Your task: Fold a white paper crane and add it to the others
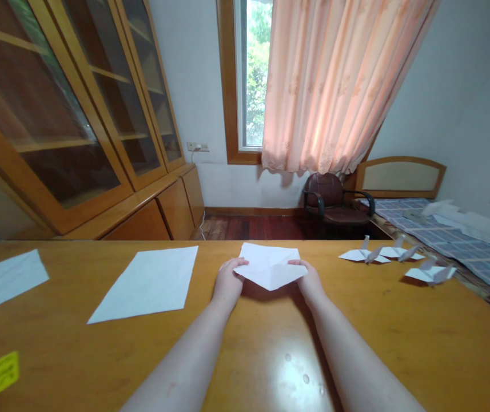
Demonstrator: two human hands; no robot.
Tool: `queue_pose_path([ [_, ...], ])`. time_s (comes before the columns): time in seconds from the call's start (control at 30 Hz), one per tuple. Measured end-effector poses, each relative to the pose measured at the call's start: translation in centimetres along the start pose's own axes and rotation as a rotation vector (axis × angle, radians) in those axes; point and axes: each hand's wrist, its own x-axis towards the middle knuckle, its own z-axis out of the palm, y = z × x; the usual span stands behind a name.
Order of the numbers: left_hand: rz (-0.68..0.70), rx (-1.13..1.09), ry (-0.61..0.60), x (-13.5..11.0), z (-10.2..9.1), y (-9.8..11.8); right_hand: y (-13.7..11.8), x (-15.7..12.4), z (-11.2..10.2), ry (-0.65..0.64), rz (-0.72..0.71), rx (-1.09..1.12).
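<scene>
Daylight from the window (257,86) falls across a room with a pink curtain (330,80), a chair (329,200) and a bed (463,232), and in front of me spreads the wooden table (99,372), shiny enough to throw back a glare between my forearms. The folded paper (268,264) is straight ahead of me, near the table's far edge, its point turned towards me; a shadow lies under it, though I cannot tell whether any part touches the wood. My left hand (230,278) grips its left corner and my right hand (309,280) its right one, thumbs on top, the fingers beneath mostly hidden. I expect it to be almost weightless, stiffer along the creases and floppy across single layers, easy to crumple or tear if I pull outward. A light pinch at the side corners, where I have it, should suit it best; on the smooth wood a loose sheet would probably slide. To my left, a flat sheet (150,283) lies close to that hand, with another sheet (7,280) farther off, so sideways room is tighter there. To my right, more wood lies before the three folded birds (420,274); the roomiest stretch is towards me, between my arms.
</scene>
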Motion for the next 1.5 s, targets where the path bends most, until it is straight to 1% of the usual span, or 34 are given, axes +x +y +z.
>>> queue_pose_path([
  [0.1, 0.068, -0.086, -0.005, 0.0, -0.1, -0.1, 0.0, 0.1, 0.0, 0.034, -0.036, -0.043],
  [0.23, -0.015, -0.054, -0.022, -0.1, -0.7, 0.6, -0.2, 0.0, -0.2, 0.047, -0.055, -0.079],
  [0.33, -0.026, -0.03, -0.02, -0.2, -0.9, 1.1, -0.4, 0.0, -0.1, 0.042, -0.056, -0.054],
  [0.43, -0.053, -0.07, -0.018, -0.1, -0.5, 0.7, -0.4, 0.0, -0.1, 0.019, -0.04, -0.038],
  [0.5, -0.035, -0.138, -0.043, 0.0, -0.2, 0.2, -0.3, 0.0, -0.1, 0.002, -0.029, -0.05],
  [0.57, -0.044, -0.097, -0.062, 0.1, 0.0, -0.2, -0.1, 0.1, -0.1, -0.01, -0.025, -0.072],
  [0.67, -0.049, 0.046, -0.049, 0.2, -0.2, -0.2, 0.0, 0.3, -0.2, -0.001, -0.042, -0.085],
  [0.73, -0.049, 0.08, -0.035, 0.2, -0.4, 0.0, 0.1, 0.3, -0.2, 0.012, -0.061, -0.081],
  [1.0, -0.027, 0.036, 0.049, -0.1, -1.0, 0.9, 0.0, 0.2, -0.4, 0.034, -0.111, -0.131],
  [1.13, -0.039, 0.048, 0.093, -0.2, -1.2, 1.2, 0.0, 0.2, -0.5, 0.046, -0.12, -0.176],
  [1.5, -0.08, -0.023, 0.089, -0.1, -1.0, 0.9, 0.2, 0.3, -0.6, 0.034, -0.124, -0.22],
])
